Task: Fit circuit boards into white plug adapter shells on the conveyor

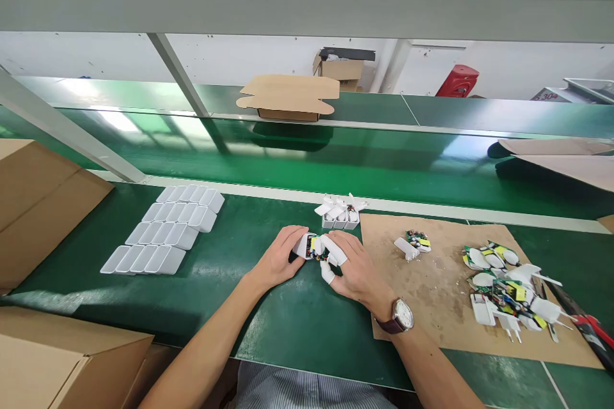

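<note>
Both my hands meet over the green table (pixel 288 326) and grip one small white charger housing with a circuit board inside (pixel 313 246). My left hand (pixel 279 261) pinches its left end. My right hand (pixel 352 268), with white finger cots on two fingers and a wristwatch (pixel 401 316) on the wrist, holds its right end. Just beyond them stands a small cluster of white housings with boards (pixel 339 212).
Rows of empty white shells (pixel 165 236) lie at the left. A cardboard sheet (pixel 446 300) at the right carries a pile of boards and plug parts (pixel 508 291) and a red-handled tool (pixel 592 327). Cardboard boxes (pixel 38 204) stand at the left; a green conveyor (pixel 336 160) runs behind.
</note>
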A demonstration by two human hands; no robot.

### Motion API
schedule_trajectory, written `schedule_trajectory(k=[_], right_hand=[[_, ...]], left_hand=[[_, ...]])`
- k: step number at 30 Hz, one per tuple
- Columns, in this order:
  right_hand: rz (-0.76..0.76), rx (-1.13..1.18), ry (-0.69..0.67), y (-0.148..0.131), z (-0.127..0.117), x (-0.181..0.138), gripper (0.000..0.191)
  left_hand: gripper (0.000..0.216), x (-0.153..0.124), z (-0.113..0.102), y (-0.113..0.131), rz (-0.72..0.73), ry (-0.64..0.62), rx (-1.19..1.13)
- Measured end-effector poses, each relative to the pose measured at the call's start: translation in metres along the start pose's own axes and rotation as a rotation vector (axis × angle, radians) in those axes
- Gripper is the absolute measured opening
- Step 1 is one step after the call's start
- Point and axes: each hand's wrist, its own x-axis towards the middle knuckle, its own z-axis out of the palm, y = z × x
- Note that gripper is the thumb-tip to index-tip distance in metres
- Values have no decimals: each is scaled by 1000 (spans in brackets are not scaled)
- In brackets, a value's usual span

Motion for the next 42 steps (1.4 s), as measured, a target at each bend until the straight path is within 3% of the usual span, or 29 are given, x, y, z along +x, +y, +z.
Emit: schedule_trajectory(k=[11,18,24,31,37,42], right_hand=[[25,61,-32,3,1,-1,61],[68,120,-38,0,3,-2,54],[91,270,-15,2,6,-3,50],[101,263,-94,8,24,-9,55],[116,289,40,3,22,-7,46],[120,306,-15,4,25,-6,37]], left_hand=[[67,0,2,2,-38,-5,-30],[61,1,8,8,39,-35,-107],[58,-2,8,6,-207,10,-318],[54,-1,4,10,-338,16,-430],[69,-1,-1,14,-336,5,-371],[68,-1,-1,15,-294,-5,-370]])
